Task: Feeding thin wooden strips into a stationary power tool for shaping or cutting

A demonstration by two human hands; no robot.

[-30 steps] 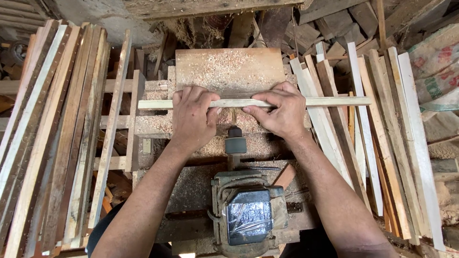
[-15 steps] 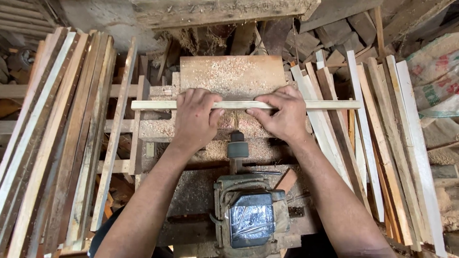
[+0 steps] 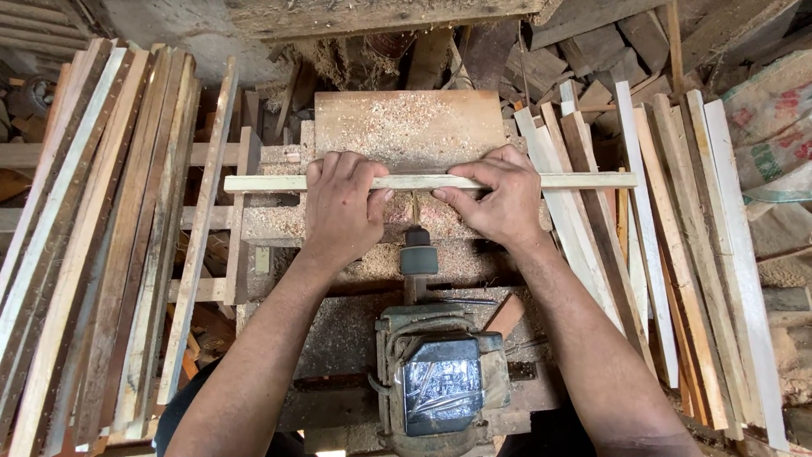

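Sawdust covers the wooden bench [image 3: 406, 127] at centre, thickest on the far board & round the cutter slot. Electric motor [image 3: 440, 381] sits near, grey & dusty, w/ its shaft & black pulley [image 3: 419, 254] running far-ward under the bench top, right between both wrists. Stack of long wooden strips [image 3: 93, 245] fills the left side, lying near-to-far, a few leaning over the bench frame. Pile of pale strips [image 3: 668, 254] on the right fans out the same way, its inner pieces touching the bench edge. Sack [image 3: 770, 127] at far right, offcut blocks [image 3: 609, 42] at far centre-right.

Room: tight. Both piles crowd the bench sides, so the only open run is left-right along the top; strip ends overhang each bench edge and pass above the piles.

Thin wooden strip [image 3: 414, 181] lies crosswise, left to right, flat on the bench top over the slot. Left hand [image 3: 342, 207] is pressed down on it, palm flat, fingers curled over the far edge, gripping it. Right hand [image 3: 495, 199] clasps it too: thumb on the near edge, fingers over the top & far edge. Hands are near each other, w/ a short bare bit of strip between, above the pulley line.
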